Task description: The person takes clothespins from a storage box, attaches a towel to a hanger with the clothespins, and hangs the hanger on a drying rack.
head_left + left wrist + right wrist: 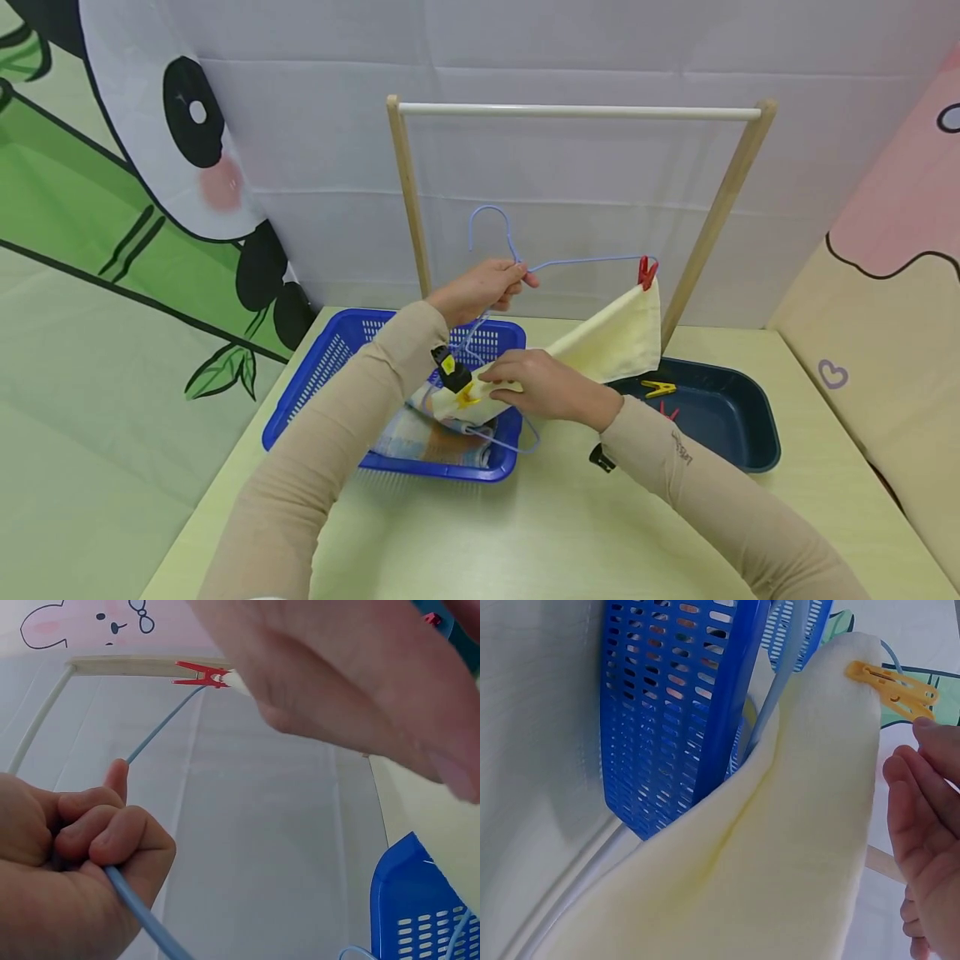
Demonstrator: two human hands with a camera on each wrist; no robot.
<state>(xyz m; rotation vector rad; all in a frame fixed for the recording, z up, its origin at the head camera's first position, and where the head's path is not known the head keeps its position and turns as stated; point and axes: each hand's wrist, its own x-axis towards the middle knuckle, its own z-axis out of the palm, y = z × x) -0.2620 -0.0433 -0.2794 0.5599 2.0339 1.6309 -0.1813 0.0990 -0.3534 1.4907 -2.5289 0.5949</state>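
A light blue hanger (585,261) is gripped near its hook by my left hand (483,290), whose curled fingers show around the wire (142,919) in the left wrist view. A pale yellow cloth (618,333) hangs along it, with a red clip (647,272) at the right corner and a yellow clip (468,395) at the left end. My right hand (543,385) is beside that left end. In the right wrist view, its thumb and loosely bent fingers (922,817) are by the handles of the yellow clip (892,686); whether they touch is unclear.
A blue basket (468,473) holding a patterned cloth (431,442) and other hangers is below the hands. Behind stands a wooden rack with a white bar (577,111). On the right, a dark tray (765,433) holds a yellow clip (658,388) and a red one (667,412).
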